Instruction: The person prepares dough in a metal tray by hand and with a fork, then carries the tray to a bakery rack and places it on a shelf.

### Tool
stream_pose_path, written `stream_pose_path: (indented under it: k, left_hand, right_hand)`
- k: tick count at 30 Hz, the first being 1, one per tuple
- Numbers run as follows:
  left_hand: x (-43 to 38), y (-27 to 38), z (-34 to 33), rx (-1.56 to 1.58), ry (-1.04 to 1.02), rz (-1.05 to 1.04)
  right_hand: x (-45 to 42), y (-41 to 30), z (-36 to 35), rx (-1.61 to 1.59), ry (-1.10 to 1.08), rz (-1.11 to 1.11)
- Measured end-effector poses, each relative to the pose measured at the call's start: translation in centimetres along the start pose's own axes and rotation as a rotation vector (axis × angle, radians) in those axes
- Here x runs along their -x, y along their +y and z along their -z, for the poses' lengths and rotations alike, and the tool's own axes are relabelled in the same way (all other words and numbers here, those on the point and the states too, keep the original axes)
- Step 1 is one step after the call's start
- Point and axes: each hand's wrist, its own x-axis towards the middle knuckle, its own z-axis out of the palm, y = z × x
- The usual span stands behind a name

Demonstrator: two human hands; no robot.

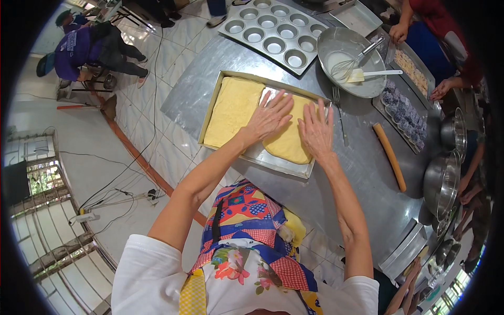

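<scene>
Two flat pieces of yellow dough lie in a rectangular metal baking pan. The left dough piece fills the pan's left part. The right dough piece lies apart from it, with bare metal showing between them and below the right piece. My left hand is spread flat over the gap and the right piece's left edge. On that piece's right side, near the pan's right wall, rests my right hand, its fingers slightly apart. Neither hand grips anything. A fork lies just right of the pan.
Beyond the pan is a muffin tin. A metal bowl holds a whisk and a spatula. Rightward are a wooden rolling pin, a tray of purple pastries and steel bowls. Other people's hands are at the right.
</scene>
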Motion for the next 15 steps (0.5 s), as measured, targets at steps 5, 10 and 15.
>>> stream_pose_path:
  k: [5,10,15]
  left_hand:
    - [-0.7,-0.1,-0.6,0.018,0.03,-0.087]
    - [5.2,3.6,2.0,0.01,-0.051,0.024]
    - [10.5,5.4,3.9,0.077,-0.161,0.095]
  right_hand:
    - [0.5,1.0,-0.5,0.043,-0.025,-0.001]
    - [5.6,-0.7,2.6,-0.013,-0.08,0.02]
    - [10.5,-2.9,5.4,-0.059,-0.234,0.033]
